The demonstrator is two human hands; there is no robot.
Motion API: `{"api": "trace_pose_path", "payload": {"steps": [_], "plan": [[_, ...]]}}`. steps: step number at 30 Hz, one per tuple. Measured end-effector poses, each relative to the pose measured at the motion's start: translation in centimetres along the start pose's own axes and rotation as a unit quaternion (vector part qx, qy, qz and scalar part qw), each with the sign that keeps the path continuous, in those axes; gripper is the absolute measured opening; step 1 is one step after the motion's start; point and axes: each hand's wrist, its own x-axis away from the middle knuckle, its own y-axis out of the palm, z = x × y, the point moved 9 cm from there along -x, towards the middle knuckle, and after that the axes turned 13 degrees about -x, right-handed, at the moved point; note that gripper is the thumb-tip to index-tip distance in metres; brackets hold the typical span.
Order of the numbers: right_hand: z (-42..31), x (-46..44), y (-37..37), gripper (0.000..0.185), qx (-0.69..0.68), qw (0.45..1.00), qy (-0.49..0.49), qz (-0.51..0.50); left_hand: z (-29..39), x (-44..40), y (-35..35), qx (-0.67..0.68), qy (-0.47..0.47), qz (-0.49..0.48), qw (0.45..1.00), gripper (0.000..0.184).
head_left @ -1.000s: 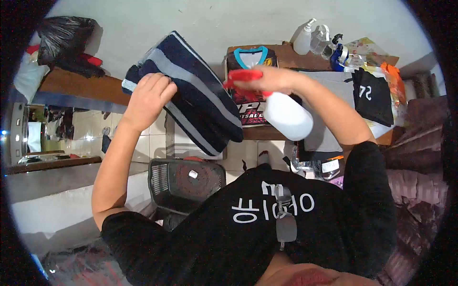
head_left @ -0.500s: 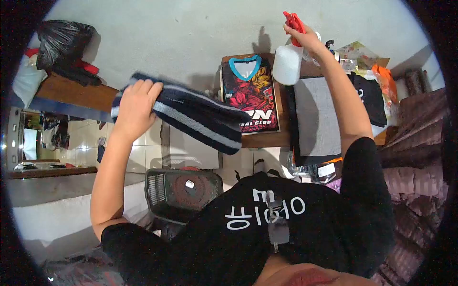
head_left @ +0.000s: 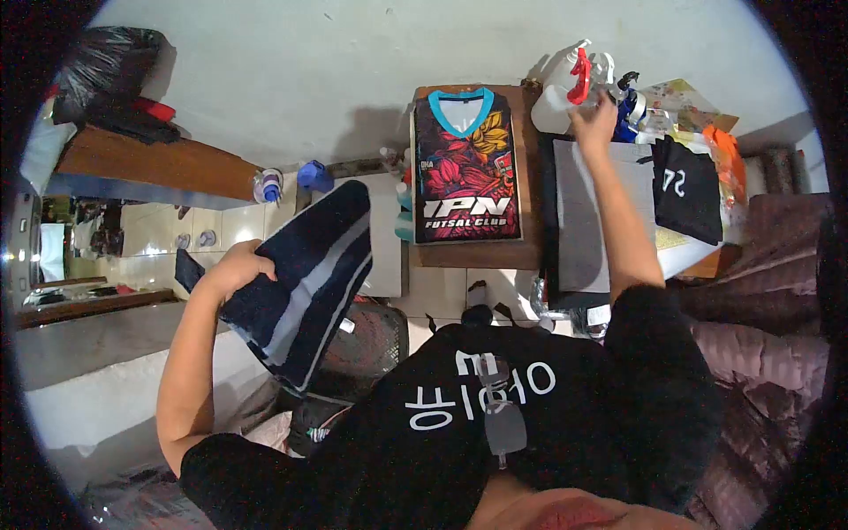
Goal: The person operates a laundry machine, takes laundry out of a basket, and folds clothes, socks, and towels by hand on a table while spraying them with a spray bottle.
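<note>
My left hand (head_left: pixel 237 269) grips a dark navy towel with grey stripes (head_left: pixel 309 274), which hangs loosely folded in front of the left arm. My right hand (head_left: pixel 594 128) is at the back right, just beneath the red trigger of a white spray bottle (head_left: pixel 555 108). Its fingers are apart and appear to hold nothing. The bottle stands against the wall. Between the hands, a folded futsal jersey (head_left: pixel 468 177), black with pink and yellow flowers and a turquoise collar, lies flat on a wooden table (head_left: pixel 477 256).
A grey pad (head_left: pixel 581 221) lies beneath my right forearm. Beside it are a folded black garment (head_left: pixel 687 190) and an orange bag (head_left: pixel 724 155). A dark basket (head_left: pixel 367 344) is below the towel. A black plastic bag (head_left: pixel 115 75) rests on the left shelf (head_left: pixel 168 163).
My right hand has set the spray bottle down at the back right and released it. My left hand has moved lower, and the towel now hangs more spread out.
</note>
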Motion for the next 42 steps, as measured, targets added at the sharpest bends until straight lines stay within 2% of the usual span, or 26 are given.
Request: {"api": "trace_pose_path", "payload": {"steps": [2, 3, 4, 5, 7, 10, 13, 14, 17, 18, 21, 23, 25, 26, 28, 29, 30, 31, 33, 34, 37, 38, 39, 40, 41, 42], "plan": [[-4.6, 5.4, -0.4, 0.037, -0.114, 0.991, -0.012, -0.067, -0.9, -0.2, -0.2, 0.054, -0.02, 0.025, 0.998, 0.053], [-6.7, 9.1, 1.1, 0.023, -0.169, 0.969, 0.055, -0.172, -0.2, 0.4, -0.4, 0.077, -0.03, 0.016, 0.996, 0.052], [-6.0, 13.4, 3.0, 0.028, -0.177, 0.946, 0.123, -0.241, 1.1, 1.4, -1.0, 0.098, -0.041, 0.005, 0.994, 0.051], [-5.1, 17.4, 4.1, 0.046, -0.06, 0.956, 0.097, -0.269, 1.9, 1.8, -1.4, 0.119, -0.051, -0.005, 0.992, 0.05], [-1.9, 23.5, 5.8, 0.069, 0.055, 0.901, 0.263, -0.34, 2.3, 1.0, -1.9, 0.188, -0.034, -0.01, 0.981, 0.046], [-2.4, 24.0, 6.0, 0.088, 0.122, 0.872, 0.324, -0.346, 4.8, 1.5, -3.4, 0.288, 0.003, 0.011, 0.958, 0.038], [0.9, 25.2, 7.8, 0.073, -0.002, 0.829, 0.426, -0.363, 7.3, 1.6, -4.7, 0.351, 0.003, 0.0, 0.936, 0.032], [-1.9, 24.8, 7.0, 0.052, -0.099, 0.733, 0.52, -0.427, 7.7, 0.9, -5.0, 0.379, 0.004, 0.01, 0.925, 0.029], [-2.6, 25.8, 7.8, 0.033, -0.364, 0.642, 0.596, -0.317, 11.5, 0.9, -5.9, 0.432, 0.026, -0.005, 0.902, 0.027], [0.6, 30.1, 10.9, 0.03, -0.406, 0.537, 0.653, -0.348, 13.2, 0.9, -6.3, 0.444, 0.047, -0.001, 0.895, 0.027], [-0.7, 31.1, 10.5, 0.031, -0.46, 0.441, 0.701, -0.321, 18.5, 0.3, -7.0, 0.474, 0.116, 0.014, 0.873, 0.029], [-3.8, 30.6, 8.7, 0.026, -0.489, 0.421, 0.693, -0.32, 21.8, -0.5, -8.0, 0.484, 0.171, 0.031, 0.858, 0.028], [-7.1, 31.4, 6.9, 0.022, -0.492, 0.379, 0.721, -0.307, 25.1, -3.4, -8.7, 0.533, 0.261, -0.009, 0.805, 0.026], [-8.4, 31.2, 5.6, 0.017, -0.487, 0.396, 0.718, -0.3, 26.4, -4.0, -8.9, 0.554, 0.304, -0.03, 0.775, 0.025], [-10.7, 30.7, 2.9, 0.013, -0.494, 0.414, 0.714, -0.274, 26.9, -3.2, -7.8, 0.578, 0.279, -0.015, 0.766, 0.02], [-12.2, 29.7, 1.0, 0.012, -0.496, 0.443, 0.7, -0.258, 27.0, -3.1, -7.5, 0.591, 0.267, -0.009, 0.761, 0.018], [-12.1, 30.3, 0.1, 0.012, -0.487, 0.452, 0.701, -0.258, 27.2, -4.9, -6.7, 0.603, 0.328, -0.024, 0.727, 0.02], [-12.1, 31.0, -0.9, 0.013, -0.476, 0.461, 0.703, -0.258, 26.5, -7.1, -4.5, 0.602, 0.296, -0.053, 0.74, 0.022], [-14.4, 31.2, -3.9, 0.015, -0.508, 0.409, 0.726, -0.219, 24.8, -11.3, 0.3, 0.598, 0.231, -0.108, 0.76, 0.025], [-15.4, 30.8, -5.7, 0.016, -0.484, 0.418, 0.741, -0.203, 23.7, -14.7, 3.1, 0.588, 0.221, -0.111, 0.77, 0.027], [-16.1, 32.7, -9.3, 0.024, -0.452, 0.397, 0.762, -0.24, 19.8, -25.3, 15.7, 0.596, 0.142, -0.159, 0.774, 0.03], [-16.5, 32.6, -9.6, 0.025, -0.487, 0.384, 0.747, -0.24, 19.3, -26.4, 19.2, 0.576, 0.146, -0.176, 0.785, 0.037], [-17.1, 32.1, -10.4, 0.025, -0.484, 0.395, 0.742, -0.243, 18.9, -26.5, 22.0, 0.555, 0.151, -0.191, 0.796, 0.044], [-18.6, 31.0, -11.4, 0.025, -0.483, 0.406, 0.735, -0.247, 18.2, -26.6, 22.3, 0.551, 0.157, -0.142, 0.807, 0.06], [-19.3, 30.4, -12.1, 0.025, -0.482, 0.416, 0.73, -0.25, 17.5, -26.0, 21.8, 0.552, 0.17, -0.089, 0.811, 0.058], [-18.9, 31.7, -12.8, 0.023, -0.466, 0.384, 0.754, -0.259, 16.4, -25.0, 21.4, 0.551, 0.18, -0.036, 0.814, 0.057]]}}
